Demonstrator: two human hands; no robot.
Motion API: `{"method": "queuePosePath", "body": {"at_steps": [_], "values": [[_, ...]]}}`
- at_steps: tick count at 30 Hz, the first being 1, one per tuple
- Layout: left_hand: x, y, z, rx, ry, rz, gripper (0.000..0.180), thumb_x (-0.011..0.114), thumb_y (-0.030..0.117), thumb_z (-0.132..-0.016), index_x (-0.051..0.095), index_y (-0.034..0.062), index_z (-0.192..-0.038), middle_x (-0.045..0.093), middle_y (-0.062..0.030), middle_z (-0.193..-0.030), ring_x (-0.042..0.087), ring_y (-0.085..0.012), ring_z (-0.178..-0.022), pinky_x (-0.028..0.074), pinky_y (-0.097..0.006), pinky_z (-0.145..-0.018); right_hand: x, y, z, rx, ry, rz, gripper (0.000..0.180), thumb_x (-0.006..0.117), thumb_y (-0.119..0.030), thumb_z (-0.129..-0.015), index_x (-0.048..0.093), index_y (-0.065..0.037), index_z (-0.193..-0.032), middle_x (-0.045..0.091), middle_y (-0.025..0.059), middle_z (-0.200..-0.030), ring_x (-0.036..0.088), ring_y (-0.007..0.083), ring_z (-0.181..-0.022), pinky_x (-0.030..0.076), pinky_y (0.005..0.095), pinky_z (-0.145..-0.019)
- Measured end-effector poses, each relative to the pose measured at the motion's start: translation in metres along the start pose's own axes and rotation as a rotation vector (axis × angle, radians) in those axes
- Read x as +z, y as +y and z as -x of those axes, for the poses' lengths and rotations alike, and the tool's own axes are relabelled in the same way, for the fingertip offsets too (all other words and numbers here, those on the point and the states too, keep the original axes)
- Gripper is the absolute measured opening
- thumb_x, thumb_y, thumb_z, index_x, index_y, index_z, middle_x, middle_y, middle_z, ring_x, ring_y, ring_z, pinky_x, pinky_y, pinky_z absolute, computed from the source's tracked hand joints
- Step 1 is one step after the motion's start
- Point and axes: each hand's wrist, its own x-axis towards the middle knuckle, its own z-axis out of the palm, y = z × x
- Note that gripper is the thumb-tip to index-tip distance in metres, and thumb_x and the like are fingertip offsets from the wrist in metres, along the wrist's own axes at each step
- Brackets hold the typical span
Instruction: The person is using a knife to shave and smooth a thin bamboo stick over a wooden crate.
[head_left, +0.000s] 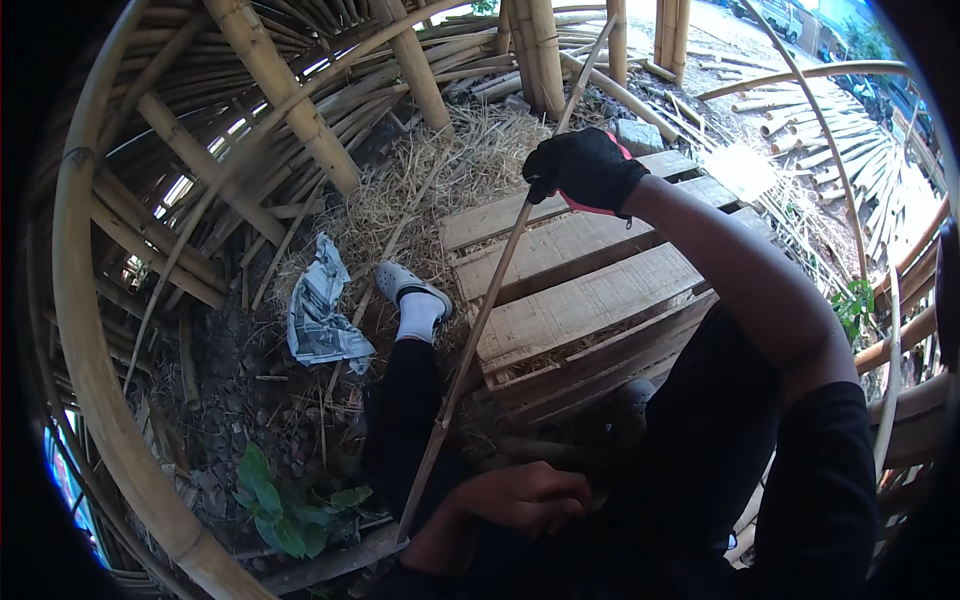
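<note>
A long, thin bamboo strip (480, 325) slants from beside my left forearm, past my leg, up to the posts at the far side. My right hand (585, 172), in a black and red glove, is closed around its upper part, above a slatted wooden pallet (590, 300). Low in front of my body, my bare left hand (530, 497) is curled, apart from the strip, which passes by its forearm. Whatever lies inside those fingers is hidden.
Bamboo poles (285, 90) and a curved bamboo rail (85, 350) surround me on the left. Crumpled printed paper (325, 310) lies beside my shoe (400, 283) on ground with straw (400, 180). A leafy plant (275, 500) grows at lower left. Cut bamboo pieces (840, 140) lie at far right.
</note>
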Motion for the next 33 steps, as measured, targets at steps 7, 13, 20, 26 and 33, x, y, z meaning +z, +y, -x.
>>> {"method": "queuePosePath", "body": {"at_steps": [7,13,20,26,33], "values": [[0.021,0.075,0.064,0.424,0.988,-0.311,0.031,0.051,0.024,-0.1,0.058,0.0001,-0.082,0.055,-0.0023,-0.058,0.058,-0.01,-0.047,0.045,-0.022,-0.045,0.017,-0.028,0.002,-0.114,0.009,-0.016,0.018,0.066,-0.022,-0.083,0.072,-0.015,-0.098,0.071,0.0047,-0.095,0.068,0.0246,-0.089,0.054,0.0354,-0.079],[-0.013,0.104,0.092,0.167,1.389,-0.221,0.033,0.044,0.024,-0.102,0.056,-0.001,-0.084,0.054,-0.0023,-0.059,0.054,-0.0089,-0.046,0.043,-0.021,-0.046,0.017,-0.033,-0.001,-0.109,-0.031,-0.016,0.017,0.066,-0.023,-0.084,0.071,-0.014,-0.096,0.07,0.0061,-0.093,0.068,0.0253,-0.089,0.054,0.0358,-0.077],[-0.092,0.084,0.102,-0.418,1.239,-0.317,0.032,0.036,0.023,-0.104,0.057,-0.0012,-0.1,0.061,-0.0087,-0.073,0.065,-0.016,-0.064,0.053,-0.028,-0.056,0.021,-0.019,0.006,-0.133,-0.042,-0.028,0.017,0.064,-0.019,-0.083,0.072,-0.015,-0.098,0.071,0.0046,-0.095,0.068,0.0242,-0.09,0.054,0.0355,-0.077],[-0.129,0.059,0.081,-0.24,0.457,-0.137,0.06,0.038,0.053,-0.099,0.051,-0.003,-0.113,0.064,-0.0153,-0.1,0.067,-0.0253,-0.091,0.055,-0.037,-0.082,0.015,-0.057,0.01,-0.235,-0.033,-0.111,0.021,0.06,-0.014,-0.084,0.072,-0.016,-0.1,0.071,0.0031,-0.098,0.068,0.0227,-0.091,0.055,0.0353,-0.076],[-0.083,0.009,0.035,0.271,0.548,0.208,0.043,0.037,0.045,-0.102,0.049,0.0036,-0.105,0.058,-0.0101,-0.077,0.063,-0.0205,-0.071,0.052,-0.032,-0.062,0.016,-0.071,0.024,-0.214,-0.026,-0.171,0.022,0.069,-0.019,-0.079,0.071,-0.013,-0.1,0.07,0.0049,-0.095,0.068,0.0255,-0.087,0.054,0.0368,-0.074]]}}
